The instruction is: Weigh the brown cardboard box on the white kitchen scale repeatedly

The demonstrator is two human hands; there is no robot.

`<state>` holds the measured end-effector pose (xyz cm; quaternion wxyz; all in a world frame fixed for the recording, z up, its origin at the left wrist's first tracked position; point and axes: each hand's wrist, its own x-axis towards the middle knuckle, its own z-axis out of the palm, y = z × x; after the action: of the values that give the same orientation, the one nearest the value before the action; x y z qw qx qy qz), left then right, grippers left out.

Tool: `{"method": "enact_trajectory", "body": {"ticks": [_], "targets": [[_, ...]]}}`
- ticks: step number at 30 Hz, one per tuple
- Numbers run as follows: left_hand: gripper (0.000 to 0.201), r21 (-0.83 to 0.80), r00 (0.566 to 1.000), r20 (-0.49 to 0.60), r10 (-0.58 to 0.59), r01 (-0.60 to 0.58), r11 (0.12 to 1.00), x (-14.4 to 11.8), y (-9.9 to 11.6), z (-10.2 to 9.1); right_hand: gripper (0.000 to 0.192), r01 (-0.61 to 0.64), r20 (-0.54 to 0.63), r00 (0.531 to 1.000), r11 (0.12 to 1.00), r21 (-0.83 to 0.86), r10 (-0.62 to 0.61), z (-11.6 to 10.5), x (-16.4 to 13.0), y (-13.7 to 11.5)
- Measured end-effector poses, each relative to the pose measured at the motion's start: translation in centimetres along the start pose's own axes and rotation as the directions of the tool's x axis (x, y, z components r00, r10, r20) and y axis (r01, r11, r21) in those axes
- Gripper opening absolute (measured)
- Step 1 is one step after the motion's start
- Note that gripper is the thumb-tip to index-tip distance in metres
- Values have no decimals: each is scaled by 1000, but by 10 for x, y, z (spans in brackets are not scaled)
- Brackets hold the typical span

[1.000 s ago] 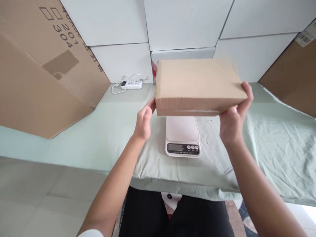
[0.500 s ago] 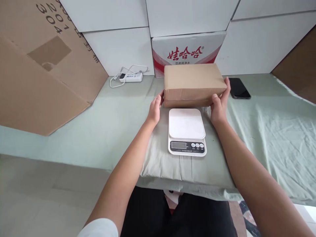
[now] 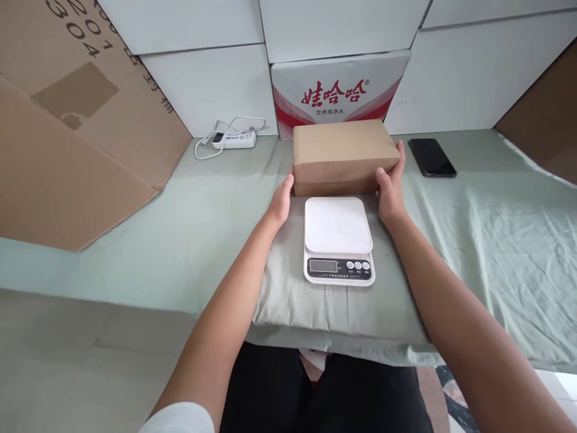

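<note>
Box (image 3: pixel 343 155) now lower behind scale (image 3: pixel 338 239), far fingers hidden.

Packing room: stacked cartons (image 3: pixel 342 27), weighing scale (image 3: pixel 338 240)

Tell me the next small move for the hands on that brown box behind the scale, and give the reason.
Probably let go and draw both hands back. The cardboard box appears to rest flat on the green cloth just behind the kitchen scale, whose platform is bare. The left hand and right hand only press its two ends, so it likely needs no more support.
</note>
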<state>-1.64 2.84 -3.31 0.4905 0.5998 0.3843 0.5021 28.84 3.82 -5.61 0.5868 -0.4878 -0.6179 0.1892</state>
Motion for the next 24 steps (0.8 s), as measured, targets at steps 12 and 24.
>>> {"method": "enact_trajectory", "body": {"ticks": [12,24], "targets": [[84,89,998,-3,-69,69,994,-5,11,1,118,-104,23,994,994,36,103,3,3,-1],[95,20,999,-40,-25,26,999,-8,11,7,103,-70,-4,998,997,16,70,5,12,8]]}}
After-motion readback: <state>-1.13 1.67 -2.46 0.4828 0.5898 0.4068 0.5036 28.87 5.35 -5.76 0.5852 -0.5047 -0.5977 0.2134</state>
